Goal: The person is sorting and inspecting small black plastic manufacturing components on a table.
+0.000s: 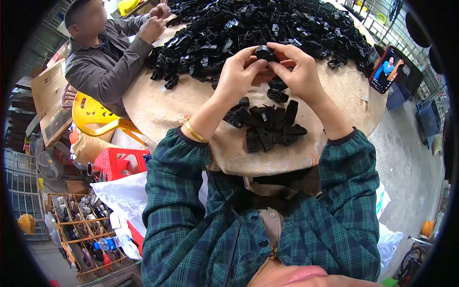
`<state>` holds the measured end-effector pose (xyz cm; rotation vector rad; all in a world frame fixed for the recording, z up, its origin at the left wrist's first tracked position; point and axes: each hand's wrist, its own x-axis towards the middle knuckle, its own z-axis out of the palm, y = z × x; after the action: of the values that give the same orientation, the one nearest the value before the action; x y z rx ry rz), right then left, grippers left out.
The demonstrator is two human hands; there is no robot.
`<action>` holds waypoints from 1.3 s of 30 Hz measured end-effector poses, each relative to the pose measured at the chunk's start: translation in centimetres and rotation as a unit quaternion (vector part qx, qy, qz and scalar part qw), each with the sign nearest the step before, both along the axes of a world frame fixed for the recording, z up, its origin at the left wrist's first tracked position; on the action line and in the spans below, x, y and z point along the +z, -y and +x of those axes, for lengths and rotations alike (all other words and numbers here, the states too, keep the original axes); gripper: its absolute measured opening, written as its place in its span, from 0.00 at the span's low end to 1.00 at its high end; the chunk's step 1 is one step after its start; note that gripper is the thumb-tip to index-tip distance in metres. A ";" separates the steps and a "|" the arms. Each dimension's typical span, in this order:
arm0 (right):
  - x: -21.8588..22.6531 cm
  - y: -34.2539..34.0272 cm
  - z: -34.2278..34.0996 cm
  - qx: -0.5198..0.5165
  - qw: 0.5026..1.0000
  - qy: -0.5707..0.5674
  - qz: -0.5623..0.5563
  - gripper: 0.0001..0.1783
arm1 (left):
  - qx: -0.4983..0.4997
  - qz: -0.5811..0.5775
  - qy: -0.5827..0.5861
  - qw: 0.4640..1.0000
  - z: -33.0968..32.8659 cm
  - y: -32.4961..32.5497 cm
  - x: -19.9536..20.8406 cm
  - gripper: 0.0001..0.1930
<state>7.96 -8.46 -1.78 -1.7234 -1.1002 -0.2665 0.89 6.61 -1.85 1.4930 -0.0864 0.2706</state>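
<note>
Over the near middle of a round, cloth-covered table, my two hands hold one small black plastic part between them. My left hand grips it from the left with thumb and fingers. On the other side my right hand pinches it the same way. The fingers hide much of its shape. Nearer to me, beneath my wrists, lies a small cluster of similar black parts. Beyond my hands a large heap of black plastic parts covers the far side.
At the left of the table sits another person, hands raised over the table edge. A phone showing a video leans at the right edge. A yellow chair, a red stool and a shoe rack stand at the left.
</note>
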 end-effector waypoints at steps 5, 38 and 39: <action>-0.1 0.2 0.2 0.103 0.976 -0.178 0.074 0.21 | 0.011 -0.014 0.028 0.999 0.0 0.0 0.1 0.15; 1.6 5.5 4.0 0.020 0.913 -0.029 -0.406 0.21 | -0.180 0.427 -0.012 0.886 -2.2 0.7 1.2 0.12; 1.8 5.1 3.4 -0.008 0.901 0.035 -0.432 0.20 | -0.192 0.420 -0.029 0.887 -2.1 0.5 0.9 0.10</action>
<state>11.40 -13.52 0.07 -2.5136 -1.3677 0.1979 -1.21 6.09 -0.95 2.2957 -0.4978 -0.1690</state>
